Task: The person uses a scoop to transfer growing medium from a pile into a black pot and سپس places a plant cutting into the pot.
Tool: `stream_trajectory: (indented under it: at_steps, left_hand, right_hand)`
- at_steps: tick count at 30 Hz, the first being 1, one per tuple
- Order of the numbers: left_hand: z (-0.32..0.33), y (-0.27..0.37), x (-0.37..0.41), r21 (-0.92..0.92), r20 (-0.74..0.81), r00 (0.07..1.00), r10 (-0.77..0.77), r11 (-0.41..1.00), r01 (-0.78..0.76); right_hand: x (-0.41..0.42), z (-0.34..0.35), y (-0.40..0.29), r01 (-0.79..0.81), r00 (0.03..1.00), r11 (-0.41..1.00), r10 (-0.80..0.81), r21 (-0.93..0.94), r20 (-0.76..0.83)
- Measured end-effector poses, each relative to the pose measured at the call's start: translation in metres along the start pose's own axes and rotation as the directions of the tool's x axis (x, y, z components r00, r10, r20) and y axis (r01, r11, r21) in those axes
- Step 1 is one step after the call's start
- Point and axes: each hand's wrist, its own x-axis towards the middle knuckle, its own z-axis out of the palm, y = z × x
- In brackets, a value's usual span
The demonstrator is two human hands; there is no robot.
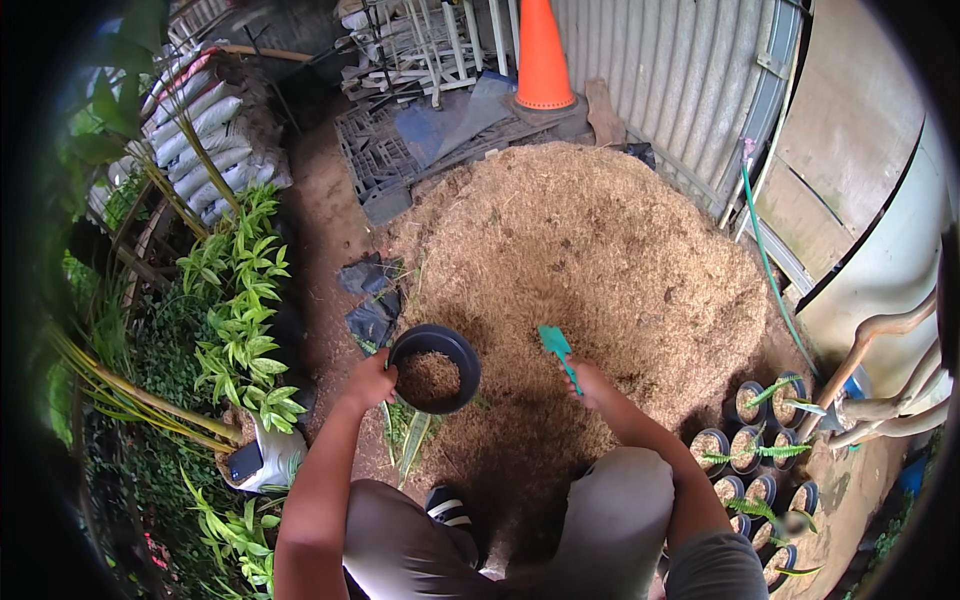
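My left hand (370, 380) grips the rim of a round black plastic plant pot (466, 349) on its left side. Brown loose growing mix (431, 377) partly fills the pot. In my right hand (590, 381) is the handle of a small green hand trowel (555, 341), its blade pointing away from me at the near face of a large heap of tan, chaff-like material (600, 232). Whether the blade touches the heap is hard to tell. Behind the pot, long variegated leaves (413, 442) lie on the ground, partly hidden by it.
Several small potted plants (742, 450) stand at the right, beside bare branches (885, 330) and a green hose (765, 255). An orange traffic cone (545, 60) is behind the heap. Leafy plants (247, 300) and stacked white sacks (202, 142) line the left. A phone (245, 460) rests on a sack there.
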Motion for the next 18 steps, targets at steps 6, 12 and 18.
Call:
stream_trajectory:
  at_steps: [6,12,18]
  left_hand:
    - [0.002,0.021,-0.002,-0.004,0.013,1.000,0.010,1.000,-0.010]
    - [0.002,0.029,-0.007,0.050,0.012,1.000,0.016,0.999,-0.016]
    - [-0.001,0.020,-0.008,0.011,0.027,1.000,0.009,1.000,-0.009]
  right_hand:
    - [-0.030,-0.014,0.026,-0.014,0.987,0.998,0.024,-0.062,0.159]
    - [-0.031,-0.024,0.049,-0.121,0.968,0.848,0.216,-0.515,0.128]
    - [-0.017,-0.039,0.039,-0.139,0.988,0.969,0.148,-0.203,0.032]
